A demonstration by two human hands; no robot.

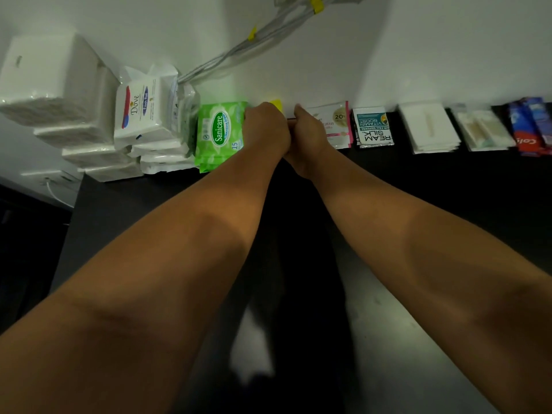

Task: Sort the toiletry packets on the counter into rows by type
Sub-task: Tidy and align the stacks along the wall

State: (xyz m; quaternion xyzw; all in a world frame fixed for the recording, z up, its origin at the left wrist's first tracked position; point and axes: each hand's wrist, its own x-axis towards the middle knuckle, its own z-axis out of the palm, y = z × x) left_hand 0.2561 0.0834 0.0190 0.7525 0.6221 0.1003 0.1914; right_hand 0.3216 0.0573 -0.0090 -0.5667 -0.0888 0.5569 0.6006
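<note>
You are pressing your left hand and right hand together at the counter's far edge, between the green wipes pack and the shampoo sachets; whether they are gripping anything, you cannot tell.

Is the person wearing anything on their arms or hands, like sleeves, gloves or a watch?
No. Both forearms are bare as far up as the picture shows, with no sleeves in sight. The left hand and the right hand have no gloves, and no watch or bracelet shows on either wrist. The fingers are mostly hidden, so rings cannot be ruled out.

Sanicare wipes pack; Dove pack.
</note>
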